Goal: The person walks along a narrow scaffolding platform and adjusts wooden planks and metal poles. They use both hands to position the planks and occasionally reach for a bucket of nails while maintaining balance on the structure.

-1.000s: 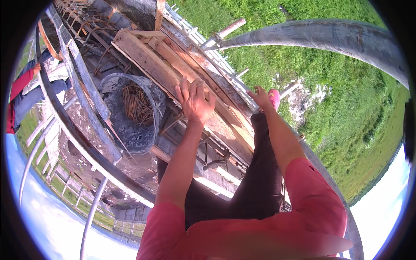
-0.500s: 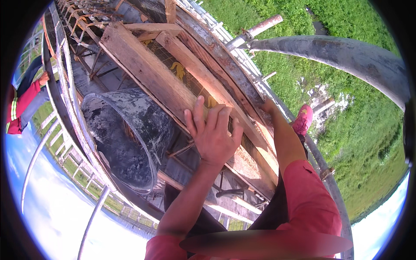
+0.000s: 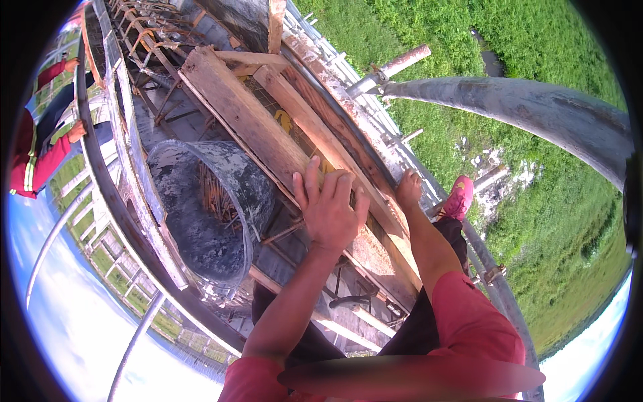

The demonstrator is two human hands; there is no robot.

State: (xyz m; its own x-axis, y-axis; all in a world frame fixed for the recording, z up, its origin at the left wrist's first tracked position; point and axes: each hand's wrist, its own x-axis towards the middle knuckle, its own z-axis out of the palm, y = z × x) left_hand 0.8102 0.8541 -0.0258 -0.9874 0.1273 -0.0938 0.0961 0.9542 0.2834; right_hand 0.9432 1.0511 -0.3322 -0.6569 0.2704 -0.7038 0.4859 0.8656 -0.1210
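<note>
Timber: long weathered wooden plank [image 3: 268, 144] lying slantwise across the scaffold frame, beside a second wooden plank [image 3: 321, 144].
Left hand: left hand [image 3: 328, 208] flat on the long plank, fingers spread wide, holding nothing.
Right hand: right hand [image 3: 407, 189] pressed on the plank's far edge, fingers curled; grip cannot be told.
Bucket: grey cement-stained round bucket [image 3: 201, 208] just left of the plank, thin rods inside.
Foot: pink shoe [image 3: 459, 197] near the steel rail.

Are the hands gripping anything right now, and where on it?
Nothing is lifted. The left hand lies flat, fingers spread, on top of the wooden plank. The right hand rests at the plank's far edge; whether its fingers close there cannot be told.
</note>
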